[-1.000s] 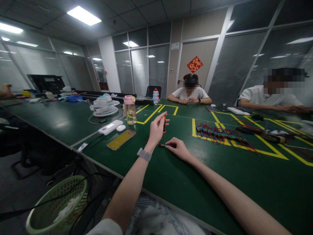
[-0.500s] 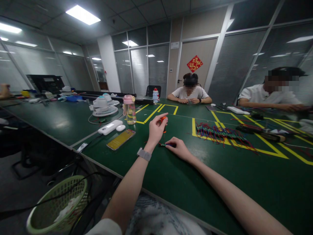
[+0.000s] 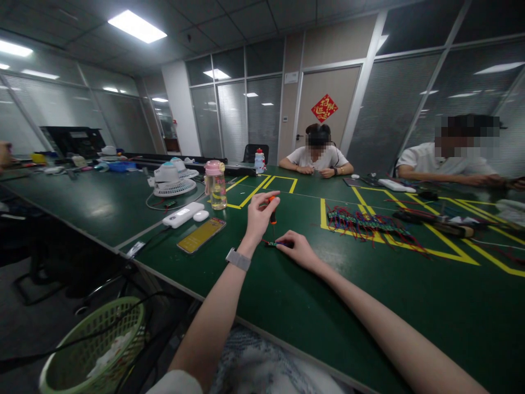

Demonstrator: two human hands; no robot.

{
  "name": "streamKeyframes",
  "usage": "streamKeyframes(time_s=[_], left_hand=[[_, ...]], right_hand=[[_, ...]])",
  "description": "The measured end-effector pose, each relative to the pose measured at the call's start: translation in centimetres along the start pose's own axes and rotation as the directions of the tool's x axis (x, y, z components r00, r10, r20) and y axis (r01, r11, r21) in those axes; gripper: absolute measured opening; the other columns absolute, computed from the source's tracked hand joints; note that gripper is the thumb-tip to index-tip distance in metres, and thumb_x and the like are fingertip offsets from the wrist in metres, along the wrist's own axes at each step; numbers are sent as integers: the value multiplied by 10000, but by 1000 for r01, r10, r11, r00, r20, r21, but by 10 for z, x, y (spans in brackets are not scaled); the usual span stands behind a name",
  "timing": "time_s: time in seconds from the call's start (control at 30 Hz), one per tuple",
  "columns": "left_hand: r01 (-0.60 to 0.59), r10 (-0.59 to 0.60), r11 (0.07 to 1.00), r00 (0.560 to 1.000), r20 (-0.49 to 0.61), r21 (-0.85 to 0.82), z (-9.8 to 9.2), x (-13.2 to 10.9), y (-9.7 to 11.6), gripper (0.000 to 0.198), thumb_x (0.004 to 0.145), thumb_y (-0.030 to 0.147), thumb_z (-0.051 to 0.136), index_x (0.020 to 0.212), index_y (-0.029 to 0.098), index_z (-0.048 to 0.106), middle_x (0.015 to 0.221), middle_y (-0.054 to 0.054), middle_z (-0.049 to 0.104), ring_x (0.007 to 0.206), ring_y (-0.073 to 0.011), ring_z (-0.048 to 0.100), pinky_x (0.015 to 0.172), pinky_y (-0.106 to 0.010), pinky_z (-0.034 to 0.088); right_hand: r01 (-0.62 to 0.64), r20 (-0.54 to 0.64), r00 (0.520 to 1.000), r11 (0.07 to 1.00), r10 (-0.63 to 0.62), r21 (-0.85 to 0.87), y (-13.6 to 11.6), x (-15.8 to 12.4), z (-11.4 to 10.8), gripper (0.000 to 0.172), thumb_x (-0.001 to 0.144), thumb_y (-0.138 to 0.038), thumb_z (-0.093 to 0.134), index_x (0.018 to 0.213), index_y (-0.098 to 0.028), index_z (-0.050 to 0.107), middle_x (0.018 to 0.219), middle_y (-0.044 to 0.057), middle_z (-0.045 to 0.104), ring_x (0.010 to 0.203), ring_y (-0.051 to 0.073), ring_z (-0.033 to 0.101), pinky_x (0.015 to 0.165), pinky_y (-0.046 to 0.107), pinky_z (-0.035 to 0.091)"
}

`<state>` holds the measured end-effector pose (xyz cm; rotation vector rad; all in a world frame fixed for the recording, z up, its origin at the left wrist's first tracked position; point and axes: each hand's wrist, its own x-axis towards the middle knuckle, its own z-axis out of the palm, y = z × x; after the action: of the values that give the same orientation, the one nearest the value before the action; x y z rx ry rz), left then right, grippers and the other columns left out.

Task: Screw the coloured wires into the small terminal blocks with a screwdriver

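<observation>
My left hand point(image 3: 259, 216) is closed on the orange and black handle of a screwdriver point(image 3: 273, 214), which stands upright. Its thin shaft points down at a small green circuit board point(image 3: 271, 244) on the table; whether the tip touches cannot be made out. My right hand point(image 3: 298, 249) rests on the table and pinches the board's right end between thumb and fingers. Thin wires at the board are partly hidden by that hand.
Several wired circuit boards point(image 3: 369, 223) lie in a row on the right. To the left are a phone point(image 3: 202, 235), a white power bank point(image 3: 183, 214), a bottle point(image 3: 216, 189) and a fan point(image 3: 174, 185). A green basket point(image 3: 137, 323) stands below the table edge. Two people sit opposite.
The whole view has shifted slightly. My left hand still grips the upright screwdriver above the board, its fingers slightly changed, and my right hand keeps its pinch.
</observation>
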<state>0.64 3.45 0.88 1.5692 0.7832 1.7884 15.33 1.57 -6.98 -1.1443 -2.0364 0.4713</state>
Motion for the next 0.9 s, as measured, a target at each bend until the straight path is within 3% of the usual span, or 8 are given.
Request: streamKeyframes(time_s=[0.17, 0.33, 0.43, 0.53, 0.6, 0.7, 0.8, 0.9], left_hand=[[100, -77, 977, 989, 125, -186, 3, 0, 1, 324, 848, 381, 525, 1059, 170, 652, 966, -75, 665, 817, -156, 645, 742, -296, 517], [-75, 73, 991, 997, 25, 108, 2, -1, 3, 208, 791, 330, 622, 934, 203, 703, 1010, -62, 613, 889, -147, 598, 784, -260, 490], [-52, 50, 998, 996, 70, 23, 2, -1, 2, 260, 865, 315, 511, 1039, 210, 673, 1122, -77, 592, 962, -165, 593, 796, -283, 499], [-1, 6, 999, 993, 118, -45, 3, -1, 1, 306, 868, 329, 507, 1118, 203, 629, 1038, -73, 629, 858, -154, 619, 744, -288, 512], [-53, 47, 996, 996, 79, 75, 2, -2, 1, 291, 816, 345, 591, 1063, 208, 659, 964, -59, 621, 824, -145, 604, 752, -280, 499], [-125, 126, 961, 992, 10, 248, 1, -2, 1, 245, 801, 355, 614, 998, 234, 694, 1007, -57, 576, 954, -163, 562, 872, -292, 453], [-94, 87, 988, 995, 57, 126, 3, -1, -1, 291, 896, 317, 463, 1115, 245, 641, 1117, -64, 570, 1039, -164, 549, 922, -312, 434], [-10, 15, 999, 988, 153, -35, 6, -2, -3, 331, 897, 301, 457, 1197, 231, 579, 1084, -65, 607, 896, -148, 605, 800, -299, 491]], right_hand=[[10, -4, 1000, 1000, -10, -1, 2, 0, 1, 148, 781, -209, 618, 876, -161, 723, 813, 48, 612, 729, 152, 560, 681, 275, 449], [9, -4, 1000, 1000, -9, 11, 3, 0, 1, 147, 781, -208, 621, 873, -157, 724, 813, 51, 610, 742, 155, 561, 704, 282, 454], [0, -2, 1000, 1000, 0, 12, 2, 0, 1, 148, 779, -206, 624, 880, -165, 724, 817, 47, 609, 741, 152, 559, 705, 281, 454], [-5, 2, 1000, 1000, 5, 8, 1, 0, 0, 147, 776, -200, 625, 880, -163, 723, 816, 46, 608, 731, 148, 555, 695, 277, 451], [-4, 0, 1000, 1000, 4, 7, 1, 0, 0, 143, 775, -200, 626, 875, -163, 722, 811, 43, 606, 728, 147, 555, 691, 274, 449], [-3, -1, 1000, 1000, 3, 9, -1, 0, 0, 141, 778, -199, 624, 873, -159, 721, 810, 44, 602, 738, 149, 557, 695, 272, 446], [-2, 4, 1000, 1000, 2, 5, -1, 0, -1, 145, 781, -191, 621, 881, -158, 720, 809, 45, 601, 743, 151, 558, 698, 274, 446], [-2, 4, 1000, 1000, 2, 1, -1, 0, 0, 146, 778, -186, 623, 884, -157, 719, 815, 47, 603, 746, 152, 558, 702, 276, 447]])
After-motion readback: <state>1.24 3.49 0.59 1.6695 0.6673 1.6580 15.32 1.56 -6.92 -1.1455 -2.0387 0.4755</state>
